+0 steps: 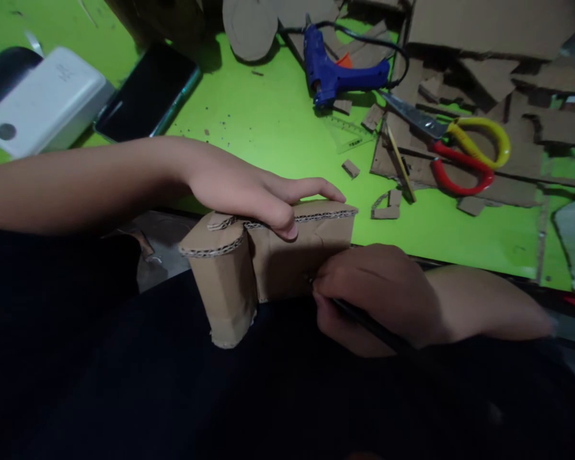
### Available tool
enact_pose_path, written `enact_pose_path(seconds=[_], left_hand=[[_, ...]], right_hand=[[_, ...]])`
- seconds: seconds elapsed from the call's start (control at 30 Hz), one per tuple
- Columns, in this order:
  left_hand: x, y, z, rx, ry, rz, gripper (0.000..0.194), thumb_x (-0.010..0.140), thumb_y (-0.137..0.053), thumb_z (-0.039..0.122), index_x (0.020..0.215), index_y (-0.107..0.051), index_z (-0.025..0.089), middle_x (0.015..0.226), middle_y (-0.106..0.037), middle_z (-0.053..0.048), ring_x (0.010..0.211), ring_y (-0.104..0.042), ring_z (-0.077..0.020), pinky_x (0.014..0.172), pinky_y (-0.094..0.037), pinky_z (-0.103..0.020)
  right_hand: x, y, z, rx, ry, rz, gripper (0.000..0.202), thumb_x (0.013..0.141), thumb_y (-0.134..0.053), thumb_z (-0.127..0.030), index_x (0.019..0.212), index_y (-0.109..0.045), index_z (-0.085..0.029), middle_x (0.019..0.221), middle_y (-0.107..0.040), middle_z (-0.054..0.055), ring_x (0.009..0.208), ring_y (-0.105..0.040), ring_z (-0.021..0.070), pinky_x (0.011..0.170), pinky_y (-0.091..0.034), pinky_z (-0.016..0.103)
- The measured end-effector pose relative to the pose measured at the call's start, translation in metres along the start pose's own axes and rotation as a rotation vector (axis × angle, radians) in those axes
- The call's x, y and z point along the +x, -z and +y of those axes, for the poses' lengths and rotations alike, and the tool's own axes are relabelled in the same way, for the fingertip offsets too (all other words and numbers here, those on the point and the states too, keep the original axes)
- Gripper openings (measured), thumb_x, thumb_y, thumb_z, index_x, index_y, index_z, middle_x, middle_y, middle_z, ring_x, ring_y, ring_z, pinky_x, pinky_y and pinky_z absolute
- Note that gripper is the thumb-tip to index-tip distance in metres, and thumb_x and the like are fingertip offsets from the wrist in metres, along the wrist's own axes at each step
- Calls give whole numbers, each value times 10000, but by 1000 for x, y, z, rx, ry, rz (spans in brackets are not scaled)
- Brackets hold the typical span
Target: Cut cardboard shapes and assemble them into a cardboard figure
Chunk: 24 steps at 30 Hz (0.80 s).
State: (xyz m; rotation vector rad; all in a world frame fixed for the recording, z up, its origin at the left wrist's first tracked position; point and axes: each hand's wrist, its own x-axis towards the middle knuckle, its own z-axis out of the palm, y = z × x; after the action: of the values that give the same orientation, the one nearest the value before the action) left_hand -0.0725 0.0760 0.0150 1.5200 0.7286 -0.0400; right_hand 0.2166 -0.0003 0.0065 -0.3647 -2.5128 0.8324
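A cardboard construction (225,281) with a rounded column at its left end and a box-like part at its right rests between my lap and the table edge. Across its top lies my left hand (249,191), thumb on the near side and fingers over the far side, gripping it. My right hand (374,297) is closed round a thin dark pen-like tool (359,314). The tool's tip touches or nearly touches the front face of the box part; the fingers partly hide it.
On the green table (278,128) are a blue glue gun (333,73), scissors (460,144), a pencil (400,156), a phone (148,92), a white power bank (48,102) and a clear set square (349,133). Cardboard scraps (498,83) cover the right side.
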Motion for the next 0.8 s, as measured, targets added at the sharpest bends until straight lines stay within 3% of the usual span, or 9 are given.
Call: enact_pose_path(seconds=[0.17, 0.4, 0.67, 0.8], left_hand=[[1, 1, 0, 60, 55, -101, 1150, 985, -769, 650, 1954, -271, 281, 1898, -570, -100, 1730, -464, -448, 1468, -409, -577], [2, 0, 1, 44, 22, -76, 979, 1063, -651, 638, 1932, -367, 288, 1894, -547, -93, 1807, -413, -455, 1457, -426, -480], [3, 1, 0, -6, 9, -114, 945, 1077, -643, 635, 1927, -375, 322, 1791, -663, -95, 1729, -503, -435, 1434, -459, -484], [4, 1, -1, 15, -6, -107, 895, 1089, -619, 616, 1910, -403, 333, 1829, -635, -88, 1721, -526, -439, 1418, -482, -497]], right_hand=[[2, -3, 1, -11, 26, 37, 222, 1038, -655, -121, 856, -648, -249, 847, -846, 9, 677, -777, 148, 663, -637, 299], [6, -3, 0, -20, 56, 36, 195, 1071, -664, -110, 951, -619, -256, 885, -864, -3, 714, -804, 134, 679, -641, 283], [7, -5, 2, -16, 75, 66, 195, 1079, -724, -107, 1020, -616, -258, 900, -868, -24, 769, -835, 131, 725, -656, 258], [10, -4, 2, -45, 72, 71, 189, 1110, -718, -120, 1016, -622, -254, 907, -875, -16, 773, -843, 131, 730, -661, 255]])
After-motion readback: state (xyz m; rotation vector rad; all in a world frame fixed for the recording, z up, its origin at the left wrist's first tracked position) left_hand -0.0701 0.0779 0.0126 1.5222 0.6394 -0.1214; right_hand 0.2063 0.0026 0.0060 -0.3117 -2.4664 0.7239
